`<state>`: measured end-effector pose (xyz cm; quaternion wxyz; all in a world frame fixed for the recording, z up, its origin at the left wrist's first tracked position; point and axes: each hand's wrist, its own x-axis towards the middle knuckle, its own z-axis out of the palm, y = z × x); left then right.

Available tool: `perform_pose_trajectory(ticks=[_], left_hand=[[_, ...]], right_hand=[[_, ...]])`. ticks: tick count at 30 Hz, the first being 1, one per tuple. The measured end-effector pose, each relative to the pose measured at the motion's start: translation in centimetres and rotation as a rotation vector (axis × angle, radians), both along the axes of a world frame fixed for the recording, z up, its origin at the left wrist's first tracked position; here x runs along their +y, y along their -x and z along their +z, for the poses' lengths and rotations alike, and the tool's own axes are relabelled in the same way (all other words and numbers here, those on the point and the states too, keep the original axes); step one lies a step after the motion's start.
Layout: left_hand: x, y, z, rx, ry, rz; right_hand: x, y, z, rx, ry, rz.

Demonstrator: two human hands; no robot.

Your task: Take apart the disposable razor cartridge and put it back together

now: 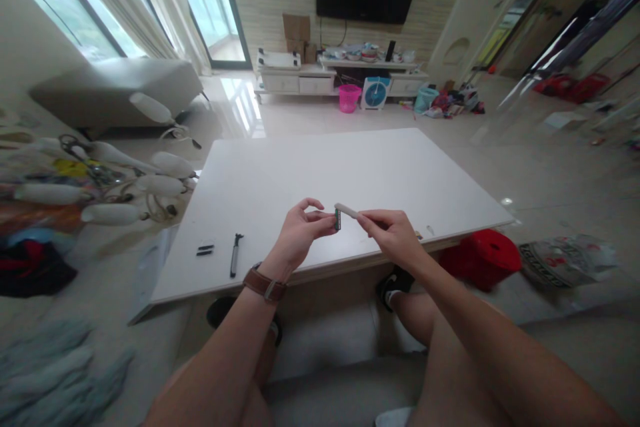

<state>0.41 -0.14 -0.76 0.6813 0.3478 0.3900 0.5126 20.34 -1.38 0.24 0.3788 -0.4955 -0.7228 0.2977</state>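
Green small piece [338, 219] stands upright, pinched in left hand [301, 229] above near side of white table [320, 163]. Right hand [393, 233] pinches pale stick [346, 210], far end at piece's top; contact unclear. Slim tool [235, 257], black strips [205, 253] lie table-left.

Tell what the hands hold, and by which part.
Left hand: small green piece, by its left edge. Right hand: pale stick, by its right end.

Small dark green piece [338, 219], held upright; pale grey stick [347, 211] slanted, tip by piece's top.
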Motion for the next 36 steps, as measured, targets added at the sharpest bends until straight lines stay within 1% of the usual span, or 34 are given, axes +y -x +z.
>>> perform_pose_trajectory(ticks=[4, 5, 8, 10, 11, 14, 15, 16, 18, 19, 21, 23, 24, 27, 29, 32, 34, 36], left_hand=[[0.1, 0.1, 0.0, -0.006, -0.009, 0.023], [0.1, 0.1, 0.0, -0.011, -0.009, 0.028], [0.0, 0.2, 0.2, -0.025, -0.008, 0.025], [-0.1, 0.1, 0.2, -0.041, -0.006, 0.026], [-0.1, 0.1, 0.2, -0.051, -0.003, 0.035], [0.1, 0.2, 0.2, -0.091, 0.003, 0.071], [0.2, 0.3, 0.2, -0.108, 0.004, 0.090], [0.3, 0.5, 0.2, -0.125, 0.002, 0.113], [0.7, 1.0, 0.3, -0.154, -0.005, 0.178], [0.9, 1.3, 0.3, -0.164, -0.009, 0.217], [1.3, 1.9, 0.3, -0.171, -0.011, 0.295], [1.5, 2.4, 0.3, -0.172, 0.000, 0.360], [1.6, 2.5, 0.3, -0.173, 0.009, 0.382], [1.8, 2.8, 0.4, -0.177, 0.029, 0.402], [1.8, 3.0, 0.6, -0.182, 0.032, 0.398], [1.7, 3.9, 0.7, -0.194, 0.034, 0.403], [1.6, 4.7, 0.7, -0.199, 0.033, 0.414], [1.6, 5.6, 0.6, -0.199, 0.027, 0.429]], right_hand=[[-0.1, 0.0, 0.0, -0.031, 0.038, 0.099], [-0.1, -0.1, 0.0, -0.013, 0.032, 0.091], [0.0, -0.4, -0.1, 0.040, 0.009, -0.005], [-0.1, -0.3, -0.4, 0.035, 0.028, -0.015], [-0.1, -0.1, -0.4, 0.024, 0.047, 0.015], [-0.5, 0.4, -0.4, 0.006, 0.093, 0.166], [-0.5, 0.4, -0.4, 0.014, 0.097, 0.185], [-0.4, 0.3, -0.4, 0.024, 0.097, 0.178], [0.3, -0.1, -0.8, 0.037, 0.099, 0.102], [0.8, -0.5, -1.3, 0.024, 0.116, 0.071], [2.3, -1.4, -2.8, -0.052, 0.175, 0.077], [4.0, -2.3, -4.9, -0.123, 0.231, 0.101], [4.8, -2.8, -6.0, -0.142, 0.244, 0.090], [6.9, -4.2, -9.0, -0.222, 0.286, 0.012], [7.7, -4.6, -10.7, -0.281, 0.301, -0.042], [7.4, -3.8, -12.7, -0.314, 0.301, -0.044], [6.0, -2.2, -13.7, -0.326, 0.302, 0.009], [3.7, -0.2, -14.4, -0.334, 0.323, 0.120]])
